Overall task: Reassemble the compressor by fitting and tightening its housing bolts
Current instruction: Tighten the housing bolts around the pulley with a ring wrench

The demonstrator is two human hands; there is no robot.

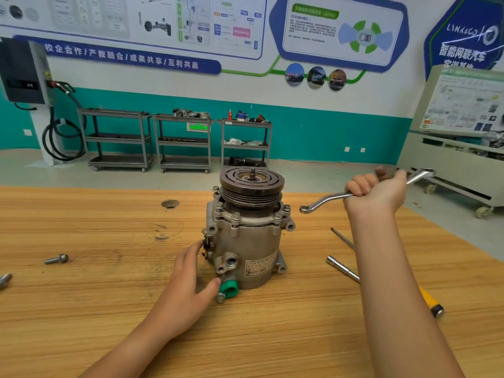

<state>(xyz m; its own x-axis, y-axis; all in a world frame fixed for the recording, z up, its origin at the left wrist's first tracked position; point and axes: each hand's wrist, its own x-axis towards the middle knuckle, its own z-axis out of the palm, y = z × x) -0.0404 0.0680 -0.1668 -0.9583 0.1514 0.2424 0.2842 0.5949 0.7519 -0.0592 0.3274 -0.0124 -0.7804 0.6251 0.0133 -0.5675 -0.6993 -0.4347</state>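
My left hand [191,276] lies open on the wooden workbench [81,309]. Its fingers are spread against the lower left side of the compressor [245,238], and the thumb touches the green cap [229,288] at its base. One loose bolt [220,297] lies just beside that cap. Two more bolts rest well apart to the left, one [56,259] in the open and one [5,280] at the frame's edge.

The single compressor stands upright in the middle of the bench, pulley [251,184] on top. I can count five bolt heads [236,215] seated around its upper flange.

To the right, beside my forearm, lie two tools: a socket-ended shaft [342,268] and a thin rod [342,238]. A yellow handle [429,300] shows on the forearm's other side.

My right hand [373,190] is raised above the bench, to the right of the pulley and clear of it. It is fisted around the middle of one double-ended ring spanner [321,201]. The spanner's lower ring hangs near the flange without touching it.

Beyond the bench, three metal trolleys [185,140] stand in a row against the teal wall. One charging unit [21,72] with a coiled cable stands at left, and one display stand [463,110] at right.
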